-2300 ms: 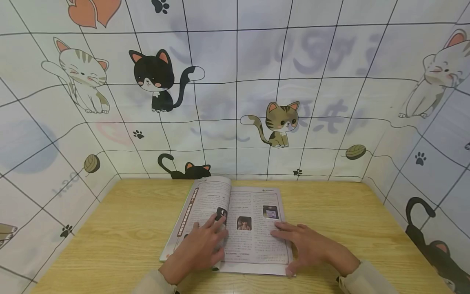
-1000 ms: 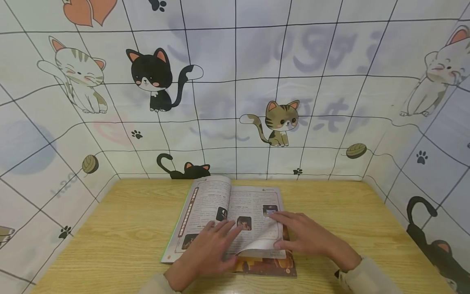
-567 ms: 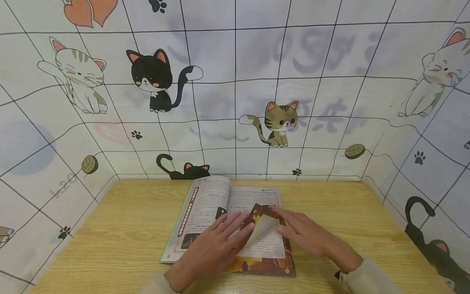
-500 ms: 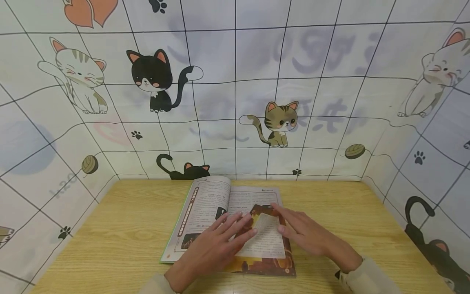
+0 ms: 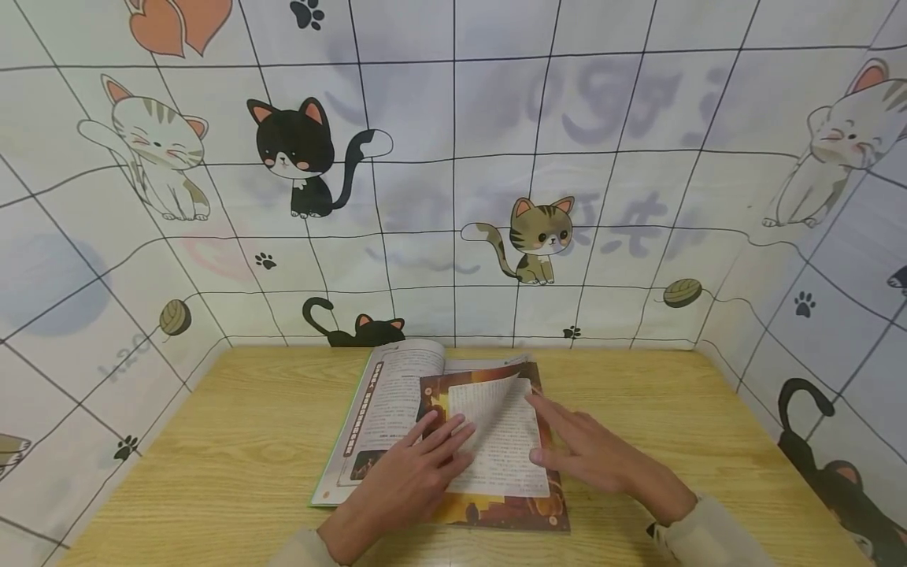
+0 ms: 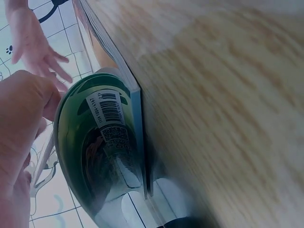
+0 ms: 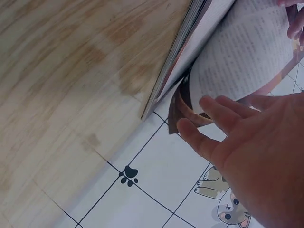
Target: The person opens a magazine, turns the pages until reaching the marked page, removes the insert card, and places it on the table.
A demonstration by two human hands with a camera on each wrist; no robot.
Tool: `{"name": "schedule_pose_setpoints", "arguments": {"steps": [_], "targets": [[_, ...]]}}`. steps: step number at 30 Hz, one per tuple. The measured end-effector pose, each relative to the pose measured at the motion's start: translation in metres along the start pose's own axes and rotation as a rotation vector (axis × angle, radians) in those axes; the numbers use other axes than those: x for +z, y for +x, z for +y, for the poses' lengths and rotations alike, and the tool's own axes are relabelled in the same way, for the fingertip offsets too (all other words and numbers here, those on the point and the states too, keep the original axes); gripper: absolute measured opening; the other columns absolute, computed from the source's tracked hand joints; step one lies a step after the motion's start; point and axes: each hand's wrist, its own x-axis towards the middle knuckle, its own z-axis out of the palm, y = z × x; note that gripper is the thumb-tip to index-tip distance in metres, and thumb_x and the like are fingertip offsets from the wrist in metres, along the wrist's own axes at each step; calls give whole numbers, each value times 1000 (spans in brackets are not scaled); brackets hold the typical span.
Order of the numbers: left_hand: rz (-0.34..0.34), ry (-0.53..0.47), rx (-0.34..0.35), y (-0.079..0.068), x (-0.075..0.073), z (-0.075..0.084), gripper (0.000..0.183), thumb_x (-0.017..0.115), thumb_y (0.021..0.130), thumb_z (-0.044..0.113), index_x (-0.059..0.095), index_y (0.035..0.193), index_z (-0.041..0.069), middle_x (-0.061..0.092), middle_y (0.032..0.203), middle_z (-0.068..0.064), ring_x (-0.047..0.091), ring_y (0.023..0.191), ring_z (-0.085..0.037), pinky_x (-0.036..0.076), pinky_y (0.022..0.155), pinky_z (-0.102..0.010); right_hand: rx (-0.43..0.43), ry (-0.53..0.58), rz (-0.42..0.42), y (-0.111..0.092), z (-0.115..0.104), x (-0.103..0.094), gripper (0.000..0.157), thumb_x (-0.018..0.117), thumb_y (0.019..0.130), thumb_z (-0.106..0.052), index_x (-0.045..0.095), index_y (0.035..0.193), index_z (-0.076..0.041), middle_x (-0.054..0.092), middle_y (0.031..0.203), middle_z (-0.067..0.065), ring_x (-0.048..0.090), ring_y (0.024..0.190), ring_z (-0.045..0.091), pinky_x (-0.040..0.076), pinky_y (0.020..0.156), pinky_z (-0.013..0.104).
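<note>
An open magazine [image 5: 386, 394] lies on the table, its left page printed with text and a photo. A brown-bordered page [image 5: 482, 398] bends up over its right half, the far corner curling. My left hand [image 5: 411, 480] rests across that page near the middle, fingers extended leftward of the curl. My right hand [image 5: 595, 457] is at the magazine's right edge, thumb spread from fairly straight fingers, pinching nothing. In the right wrist view, the right hand's fingertips [image 7: 206, 102] are close beside the curved page [image 7: 242, 52]. The left wrist view shows the magazine's green back cover [image 6: 111, 128] with a barcode.
A pale wooden table [image 5: 638, 394] surrounds the magazine. A white cloth backdrop [image 5: 425, 118] printed with cats, paw prints and black grid lines rises behind and along both sides.
The right page has been lifted and swung leftward, uncovering a brown-bordered page beneath. My left hand moved right onto the pages, then slightly back left; my right hand reached up the right edge.
</note>
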Motion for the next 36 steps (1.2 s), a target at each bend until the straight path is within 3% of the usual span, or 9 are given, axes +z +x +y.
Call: {"name": "schedule_pose_setpoints", "arguments": {"steps": [7,13,23,28,36], "targets": [[-51,2,-23,-4,1,0,25,65,92,34,73,111,21,47,152,-4,32,146,-21,23,118,-48,-48,-91,-167,-2,3,5,103,76,75,-63,35,154,-11,36,157,15,43,138,37,33,104,66],[-102,0,-50,-6,0,0,21,64,88,37,73,96,20,52,147,-4,37,144,-22,26,115,-56,-30,-80,-259,-7,4,5,106,82,67,-62,43,150,-10,36,156,17,44,136,38,31,104,68],[-167,29,-183,-8,-1,0,33,62,86,36,73,108,14,61,136,-4,49,134,-23,40,99,-64,-73,-115,-263,-8,5,5,106,80,66,-65,46,148,-7,37,155,20,42,137,43,35,100,68],[-185,-28,-260,-11,0,1,37,62,87,35,70,115,13,58,138,-8,51,131,-26,46,88,-66,-85,-173,-250,-7,6,6,108,79,63,-69,48,147,-9,39,154,19,45,135,41,39,98,65],[-207,-145,-329,-13,0,3,38,62,87,31,69,117,10,57,138,-11,53,129,-30,54,71,-59,-38,-179,-258,-5,4,7,111,79,59,-72,50,146,-11,40,155,15,43,138,38,37,101,64]]}}
